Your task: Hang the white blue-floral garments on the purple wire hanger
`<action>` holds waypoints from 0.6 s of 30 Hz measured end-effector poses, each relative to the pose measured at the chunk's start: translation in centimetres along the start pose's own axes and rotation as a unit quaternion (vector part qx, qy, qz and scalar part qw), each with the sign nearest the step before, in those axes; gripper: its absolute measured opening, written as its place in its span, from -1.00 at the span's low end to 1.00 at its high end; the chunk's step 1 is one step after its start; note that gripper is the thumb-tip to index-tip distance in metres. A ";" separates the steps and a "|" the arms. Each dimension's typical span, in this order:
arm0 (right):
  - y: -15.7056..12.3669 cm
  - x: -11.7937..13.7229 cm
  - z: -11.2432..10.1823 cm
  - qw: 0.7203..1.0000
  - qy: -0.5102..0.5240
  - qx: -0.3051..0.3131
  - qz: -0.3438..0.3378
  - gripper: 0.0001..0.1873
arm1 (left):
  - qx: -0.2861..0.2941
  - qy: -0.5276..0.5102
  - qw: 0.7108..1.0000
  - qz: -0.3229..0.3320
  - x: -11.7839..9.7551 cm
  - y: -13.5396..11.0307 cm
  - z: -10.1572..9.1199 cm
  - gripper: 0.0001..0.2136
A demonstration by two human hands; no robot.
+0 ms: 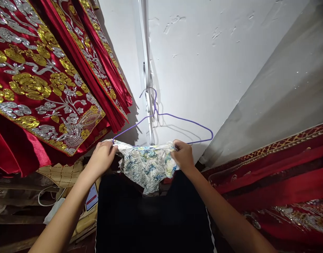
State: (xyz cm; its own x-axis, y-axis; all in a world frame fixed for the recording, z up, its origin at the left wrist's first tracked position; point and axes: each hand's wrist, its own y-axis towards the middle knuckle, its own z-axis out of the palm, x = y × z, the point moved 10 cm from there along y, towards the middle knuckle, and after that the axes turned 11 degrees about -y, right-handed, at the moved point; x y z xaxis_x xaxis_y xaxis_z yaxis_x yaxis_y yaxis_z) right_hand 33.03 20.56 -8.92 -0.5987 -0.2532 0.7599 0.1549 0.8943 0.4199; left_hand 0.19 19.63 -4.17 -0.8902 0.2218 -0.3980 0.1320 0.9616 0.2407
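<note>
A purple clothes hanger [178,116] stands upright in front of me, its hook at the top. White garment [148,163] with a blue, green and yellow floral print stretches between my hands along the hanger's lower bar. My left hand [102,156] pinches the garment's left edge right at the hanger's left corner. With thumb and fingers closed, my right hand [184,154] grips the other end of its top edge. The hanger's right corner sticks out bare beyond that hand. Below the print lies black cloth [153,221]; whether it joins the garment, I cannot tell.
Red garments [53,77] with gold and silver embroidery hang at the left. More red fabric [277,175] lies at the right, beside a grey sheet [272,95]. A white wall [193,70] with a vertical white edge is behind. A phone [91,197] with a lit screen lies lower left, near a white cable [49,205].
</note>
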 end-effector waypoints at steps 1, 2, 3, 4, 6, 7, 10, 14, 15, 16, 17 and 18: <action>-0.4 0.3 -0.2 1.000 0.001 -0.011 -0.011 -0.88 | 0.005 -0.020 1.000 -0.006 0.5 0.3 0.1 -0.64; -0.8 0.7 -0.3 0.999 -0.001 -0.021 -0.029 -0.89 | 0.010 -0.046 0.999 -0.016 1.1 0.7 0.2 -0.63; -1.2 1.2 -0.4 0.998 -0.008 -0.032 -0.053 -0.89 | 0.012 -0.074 0.997 -0.029 1.9 1.1 0.4 -0.62; -1.7 1.7 -0.4 0.996 -0.018 -0.042 -0.081 -0.89 | 0.009 -0.101 0.994 -0.041 2.7 1.6 0.6 -0.61; -2.5 2.7 0.0 0.988 -0.034 -0.049 -0.139 -0.82 | -0.008 -0.141 0.989 -0.054 4.2 2.5 0.9 -0.60; -2.9 3.0 0.5 0.985 -0.036 -0.039 -0.164 -0.75 | -0.017 -0.151 0.987 -0.056 4.8 2.8 1.1 -0.60; -3.3 2.9 2.3 0.982 -0.029 0.024 -0.186 -0.56 | -0.035 -0.158 0.985 -0.062 5.8 2.9 1.3 -0.62; -3.5 2.2 3.3 0.981 -0.023 0.079 -0.177 -0.41 | -0.043 -0.134 0.989 -0.046 4.8 1.2 0.3 -0.68; -3.5 2.3 3.2 0.980 -0.022 0.079 -0.180 -0.41 | -0.046 -0.130 0.989 -0.042 4.5 0.8 -0.1 -0.69; -3.5 2.4 3.0 0.981 -0.024 0.074 -0.180 -0.43 | -0.051 -0.129 0.989 -0.042 4.3 0.6 -0.5 -0.69; -3.4 2.5 2.8 0.982 -0.031 0.064 -0.177 -0.49 | -0.055 -0.131 0.989 -0.042 4.4 0.4 -0.8 -0.69; -3.3 2.5 2.7 0.983 -0.043 0.054 -0.170 -0.57 | -0.056 -0.138 0.988 -0.046 4.6 0.5 -1.0 -0.69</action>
State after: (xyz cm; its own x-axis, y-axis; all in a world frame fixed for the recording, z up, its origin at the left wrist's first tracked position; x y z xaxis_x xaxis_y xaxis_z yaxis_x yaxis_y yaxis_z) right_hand 28.91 17.93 -9.70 -0.6670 -0.5165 0.5370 -0.1473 0.7979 0.5845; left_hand -4.28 20.99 -5.04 -0.7418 0.1858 -0.6444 -0.0064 0.9589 0.2838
